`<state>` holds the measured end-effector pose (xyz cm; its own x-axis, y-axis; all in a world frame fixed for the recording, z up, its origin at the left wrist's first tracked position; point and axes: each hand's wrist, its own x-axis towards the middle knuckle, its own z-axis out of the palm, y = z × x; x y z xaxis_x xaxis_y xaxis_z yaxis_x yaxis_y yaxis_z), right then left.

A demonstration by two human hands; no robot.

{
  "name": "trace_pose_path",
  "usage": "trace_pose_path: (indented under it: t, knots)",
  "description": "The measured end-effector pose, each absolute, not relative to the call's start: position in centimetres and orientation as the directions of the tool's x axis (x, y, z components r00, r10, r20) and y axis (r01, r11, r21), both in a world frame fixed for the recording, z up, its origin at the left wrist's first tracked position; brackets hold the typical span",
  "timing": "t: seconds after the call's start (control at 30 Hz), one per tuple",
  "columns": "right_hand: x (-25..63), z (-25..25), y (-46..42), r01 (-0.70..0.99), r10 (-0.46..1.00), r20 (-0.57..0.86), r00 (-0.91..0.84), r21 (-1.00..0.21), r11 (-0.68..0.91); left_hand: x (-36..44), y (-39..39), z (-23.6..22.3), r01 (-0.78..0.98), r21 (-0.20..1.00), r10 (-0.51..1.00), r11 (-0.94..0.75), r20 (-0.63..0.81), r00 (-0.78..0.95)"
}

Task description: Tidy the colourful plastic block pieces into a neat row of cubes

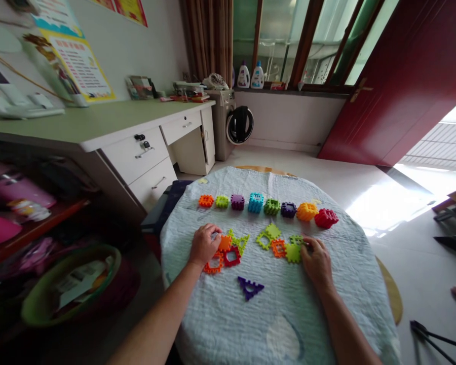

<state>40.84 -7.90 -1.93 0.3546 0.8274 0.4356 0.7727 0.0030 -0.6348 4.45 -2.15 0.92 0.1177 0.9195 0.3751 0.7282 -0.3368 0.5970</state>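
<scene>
On a cloth-covered round table [228,324] lie flat, notched plastic building tiles. My left hand [205,246] rests on the cloth, fingers loosely bent and apart, at the edge of an orange solid tile [225,243]. Close by are an orange frame tile [214,263], a red frame tile [232,256] and a lime star-like tile [238,241]. My right hand [318,261] lies with bent fingers against a lime solid tile [293,253]; its fingertips are partly hidden. A small orange window tile [278,248] and a green tile [296,239] adjoin it. Nearer me lies a purple triangle tile [250,288].
Beyond my hands stands a row of several built blocks, including a blue cube [256,203] and a red block [326,218]. A desk [110,121] is at left, a washing machine [220,121] behind, and a basket [114,268] on the floor.
</scene>
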Motion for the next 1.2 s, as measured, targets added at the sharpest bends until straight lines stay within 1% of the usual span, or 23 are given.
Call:
trace_pose_path:
  t: [0.13,0.27,0.33,0.43,0.57,0.8,0.9,1.0,1.07,1.2]
  knots:
    - [40.8,-1.8,-7.8,0.795,0.841,0.435,0.322,-0.606,0.009,4.4,-2.3,1.2,0.714,0.616,0.928,-0.333,0.348,0.133]
    - [40.9,-1.9,-7.8,0.804,0.839,0.437,0.325,-0.595,-0.002,4.3,-2.7,1.9,0.694,0.618,0.927,-0.37,0.298,0.229]
    - [40.9,-1.9,-7.7,0.805,0.839,0.436,0.326,-0.593,-0.005,4.2,-3.0,2.2,0.691,0.6,0.915,-0.403,0.272,0.297]
    - [40.9,-1.9,-7.7,0.808,0.837,0.438,0.328,-0.589,-0.008,4.1,-3.2,2.4,0.711,0.543,0.894,-0.447,0.246,0.375]
    - [40.8,-1.9,-7.7,0.819,0.833,0.449,0.322,-0.573,-0.008,4.1,-3.1,2.0,0.719,0.504,0.877,-0.479,0.252,0.409]
    - [40.6,-1.9,-7.9,0.846,0.827,0.484,0.288,-0.533,0.017,4.1,-2.7,1.0,0.704,0.556,0.894,-0.441,0.34,0.291]
    - [40.5,-1.9,-7.9,0.862,0.818,0.506,0.272,-0.506,0.027,4.1,-2.4,0.7,0.717,0.576,0.901,-0.392,0.399,0.173]
    - [40.6,-1.9,-7.9,0.861,0.821,0.502,0.271,-0.508,0.026,4.0,-2.3,0.6,0.713,0.604,0.891,-0.356,0.448,0.066]
    - [40.6,-1.9,-7.9,0.857,0.827,0.491,0.274,-0.515,0.023,3.9,-2.2,0.7,0.69,0.634,0.896,-0.348,0.443,0.044]
    - [40.6,-1.7,-7.9,0.84,0.841,0.458,0.286,-0.543,0.01,3.8,-2.2,1.3,0.61,0.732,0.924,-0.304,0.382,0.001]
